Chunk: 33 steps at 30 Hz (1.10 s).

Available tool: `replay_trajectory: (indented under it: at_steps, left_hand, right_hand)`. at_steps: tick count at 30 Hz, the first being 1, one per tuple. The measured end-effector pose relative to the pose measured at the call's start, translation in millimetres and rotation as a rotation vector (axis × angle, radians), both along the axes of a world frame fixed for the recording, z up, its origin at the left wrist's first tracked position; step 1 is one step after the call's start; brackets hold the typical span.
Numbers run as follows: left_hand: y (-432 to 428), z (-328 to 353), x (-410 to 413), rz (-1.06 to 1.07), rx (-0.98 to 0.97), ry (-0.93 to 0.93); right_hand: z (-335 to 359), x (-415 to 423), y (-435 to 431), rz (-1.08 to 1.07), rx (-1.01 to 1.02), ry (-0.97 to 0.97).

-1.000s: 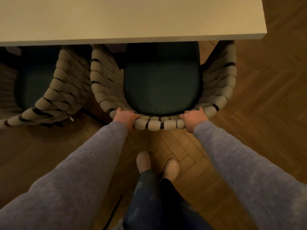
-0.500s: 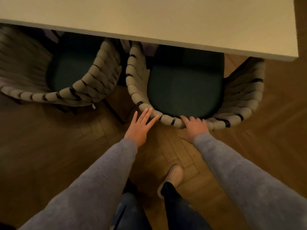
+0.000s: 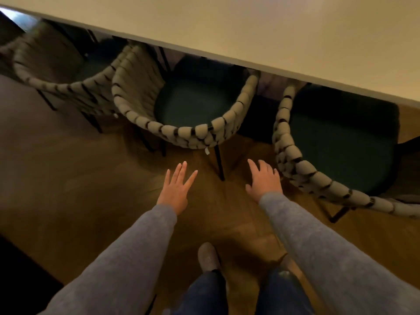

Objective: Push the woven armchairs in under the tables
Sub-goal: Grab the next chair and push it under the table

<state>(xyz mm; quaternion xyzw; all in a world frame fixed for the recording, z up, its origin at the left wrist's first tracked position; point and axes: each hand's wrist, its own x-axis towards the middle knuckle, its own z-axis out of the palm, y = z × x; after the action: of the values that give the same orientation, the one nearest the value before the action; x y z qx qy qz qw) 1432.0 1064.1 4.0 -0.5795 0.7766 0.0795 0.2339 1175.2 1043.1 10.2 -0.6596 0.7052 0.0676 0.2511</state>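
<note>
Far-left woven armchair point(image 3: 56, 84): blurred, front tucked under the pale table point(image 3: 295, 30). Middle woven armchair point(image 3: 181, 131): dark green seat partly under the table edge, curved back sticking out. Left hand point(image 3: 176, 189): fingers straight and spread, holding nothing, over the parquet floor point(image 3: 68, 178). Right hand point(image 3: 264, 180): released, fingers loose, just beside the right woven armchair point(image 3: 295, 164); contact unclear. That chair's seat also sits partly under the table.

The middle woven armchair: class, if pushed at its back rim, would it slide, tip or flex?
The armchair probably slides: thin dark legs on smooth wood floor. Its padded woven rim may give slightly. Pushed that high, it might tip a little.
</note>
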Motion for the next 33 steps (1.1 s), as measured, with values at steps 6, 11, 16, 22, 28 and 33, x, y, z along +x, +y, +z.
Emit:
replay_trajectory:
  at_steps: [6, 11, 16, 22, 28, 33]
  left_hand:
    - [-9.7, 10.4, 108.4, 0.12, -0.01, -0.039]
    - [-26.9, 6.9, 171.1, 0.216, -0.001, -0.044]
    - [-69.4, 5.1, 236.2, 0.347, 0.005, -0.075]
    - [-139.8, 26.4, 304.7, 0.672, -0.022, -0.022]
    - [-181.0, 28.3, 370.8, 0.817, -0.017, 0.037]
    - [-194.2, 24.5, 459.0, 0.976, 0.012, 0.064]
  right_hand:
    - [16.2, 114.6, -33.8, 0.146, -0.025, -0.026]
    - [25.9, 186.4, -82.4, 0.314, -0.044, 0.017]
    - [30.0, 266.4, -159.6, 0.485, -0.028, 0.019]
    - [35.6, 359.4, -254.3, 0.759, -0.035, -0.013]
    - [42.7, 464.4, -313.1, 0.909, -0.062, 0.021]
    - [39.3, 573.1, -352.7, 1.041, -0.062, 0.054]
